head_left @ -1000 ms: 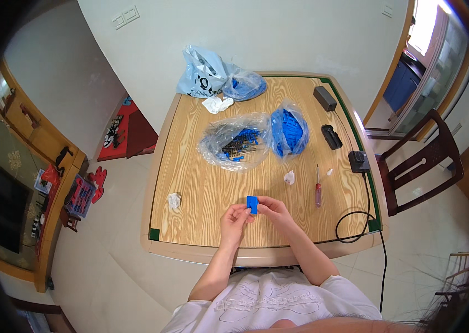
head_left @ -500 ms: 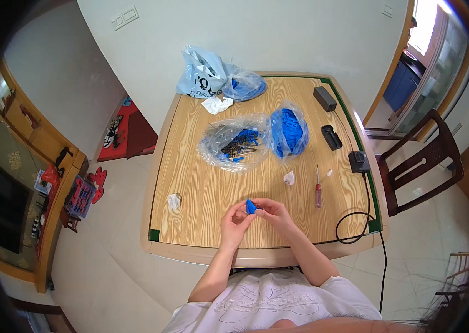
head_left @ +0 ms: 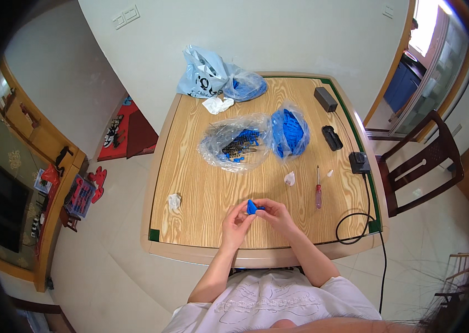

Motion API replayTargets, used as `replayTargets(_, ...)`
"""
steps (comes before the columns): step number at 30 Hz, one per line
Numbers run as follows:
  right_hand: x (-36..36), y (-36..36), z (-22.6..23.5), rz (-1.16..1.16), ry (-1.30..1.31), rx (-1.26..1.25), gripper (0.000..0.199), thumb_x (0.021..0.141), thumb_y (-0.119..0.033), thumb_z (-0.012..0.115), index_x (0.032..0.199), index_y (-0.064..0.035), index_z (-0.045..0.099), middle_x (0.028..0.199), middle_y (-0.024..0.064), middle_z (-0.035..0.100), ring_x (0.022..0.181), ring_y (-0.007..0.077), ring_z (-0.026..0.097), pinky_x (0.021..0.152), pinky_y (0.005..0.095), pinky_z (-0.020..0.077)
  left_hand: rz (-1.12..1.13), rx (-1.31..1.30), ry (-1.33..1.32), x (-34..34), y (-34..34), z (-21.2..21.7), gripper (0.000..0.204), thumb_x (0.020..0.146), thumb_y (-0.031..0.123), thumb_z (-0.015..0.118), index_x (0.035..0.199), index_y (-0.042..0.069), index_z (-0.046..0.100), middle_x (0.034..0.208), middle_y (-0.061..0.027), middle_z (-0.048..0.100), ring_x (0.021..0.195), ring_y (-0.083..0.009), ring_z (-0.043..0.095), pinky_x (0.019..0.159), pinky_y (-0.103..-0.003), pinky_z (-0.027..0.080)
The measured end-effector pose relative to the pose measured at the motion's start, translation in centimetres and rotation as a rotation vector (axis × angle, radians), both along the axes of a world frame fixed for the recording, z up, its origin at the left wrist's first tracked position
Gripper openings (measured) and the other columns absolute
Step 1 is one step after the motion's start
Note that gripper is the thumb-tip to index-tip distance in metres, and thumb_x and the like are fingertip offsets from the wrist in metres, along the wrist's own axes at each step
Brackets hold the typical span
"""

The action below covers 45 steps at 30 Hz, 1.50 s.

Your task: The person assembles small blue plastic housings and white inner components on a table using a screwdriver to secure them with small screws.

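Observation:
Just above the near part of the wooden table [head_left: 201, 222], I hold a small blue plastic piece [head_left: 251, 207] between both hands. My left hand [head_left: 235, 223] pinches it from the left, and my right hand [head_left: 273, 213] grips its right side with thumb and fingers. Part of the piece is hidden by my fingers, so its exact kind cannot be made out. Farther off lies an open clear bag [head_left: 212, 145] with dark screw-like parts and small blue pieces. Touching it on the right is a clear bag of blue plastic pieces [head_left: 290, 133].
A red-handled screwdriver [head_left: 318, 194] lies to the right, near crumpled white scraps [head_left: 290, 178]. Black charger-like boxes [head_left: 359, 162] and a looped cable [head_left: 339, 227] line the right edge. A light blue bag [head_left: 201, 75] stands at the far left; a wad of tissue [head_left: 174, 201] lies nearer.
Both hands stay almost in place around the blue piece. The whole view has shifted very slightly, and nothing on the table has moved.

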State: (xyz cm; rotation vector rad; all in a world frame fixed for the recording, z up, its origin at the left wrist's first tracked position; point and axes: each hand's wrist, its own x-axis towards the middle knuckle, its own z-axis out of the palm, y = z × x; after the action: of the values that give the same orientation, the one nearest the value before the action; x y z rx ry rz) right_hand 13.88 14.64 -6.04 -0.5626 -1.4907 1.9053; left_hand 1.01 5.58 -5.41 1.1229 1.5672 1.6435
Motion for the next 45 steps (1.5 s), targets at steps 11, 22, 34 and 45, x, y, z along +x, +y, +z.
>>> replayTargets(11,-0.5,-1.6,4.2,-0.252,-0.310,0.525,0.030,0.077,-0.005,0.071,0.105,-0.0035,0.062,0.088,0.0082,0.059,0.081,0.0183,0.060,0.074,0.0289,0.0497,-0.123,-0.030,-0.570,-0.5,0.6,-2.5,0.028,0.096,0.008,0.045,0.120,-0.003,0.054,0.100,-0.0074,0.064,0.086,-0.0114,0.062,0.073,-0.023,0.051)
replayTargets(22,-0.4,-1.7,3.8,-0.285,-0.275,0.718,0.018,0.077,-0.002,0.068,0.094,-0.0018,0.062,0.086,0.0089,0.060,0.077,0.0206,0.060,0.067,0.0293,0.0496,-0.135,-0.050,-0.660,-0.9,0.3,-2.0,0.031,0.096,0.009,0.045,0.125,-0.001,0.051,0.103,-0.0064,0.063,0.085,-0.0113,0.062,0.074,-0.025,0.052)
replayTargets(34,0.3,0.5,3.6,-0.119,-0.303,0.744,0.019,0.080,0.000,0.062,0.099,-0.0060,0.064,0.088,0.0097,0.061,0.081,0.0241,0.060,0.073,0.0327,0.0491,-0.284,-0.097,-0.223,-3.0,-0.1,-0.4,0.047,0.083,-0.006,0.061,0.127,0.006,0.051,0.116,-0.0083,0.058,0.102,-0.0138,0.058,0.082,-0.026,0.049)
replayTargets(45,0.2,0.7,2.3,-0.054,-0.230,0.634,0.018,0.077,0.009,0.061,0.092,-0.0024,0.061,0.091,0.0087,0.063,0.087,0.0211,0.063,0.076,0.0303,0.0514,-0.123,-0.022,0.068,-1.3,-0.1,-0.8,0.048,0.077,-0.004,0.067,0.121,0.003,0.049,0.102,-0.0086,0.063,0.094,-0.0156,0.063,0.080,-0.028,0.050)
